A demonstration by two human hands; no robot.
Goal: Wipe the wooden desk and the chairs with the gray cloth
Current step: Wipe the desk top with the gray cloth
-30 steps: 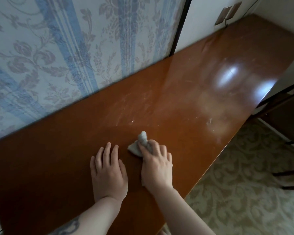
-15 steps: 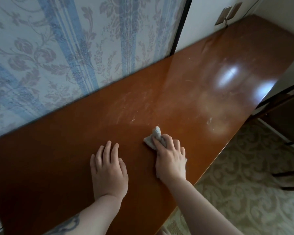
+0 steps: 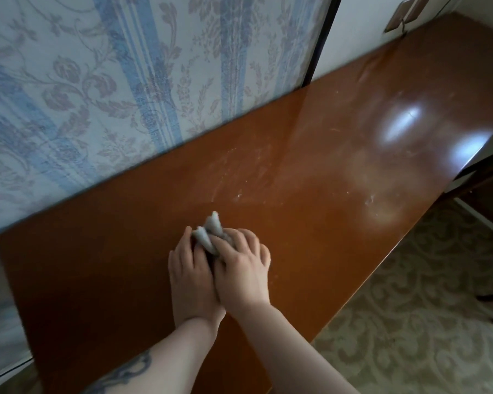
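While our right hand (image 3: 242,268) grips the gray cloth (image 3: 211,233) in a bunch, we press it down on the wooden worktop (image 3: 310,200), close to the near edge. Our left hand (image 3: 190,268) lies right beside it, touching it. Its fingers look mostly straight and reach up to the cloth, but we cannot tell if they pinch it or only touch it.

The cloth sticks out just past our fingertips, toward the wall. The worktop is long, and its long way runs from the dark end on our left to the shiny end far off on our right. The white dusty marks (image 3: 234,191) lie past the cloth, up and to the right, near but not touching. Our right hand is the nearer one to them, so we think the next wipe should push that way.

Half a second ago the two hands were apart. The left hand lay flat by itself, and the cloth was farther right. Now the cloth has slid left and the hands meet. A dark chair (image 3: 490,177) waits at the right edge, and we have not wiped it yet.
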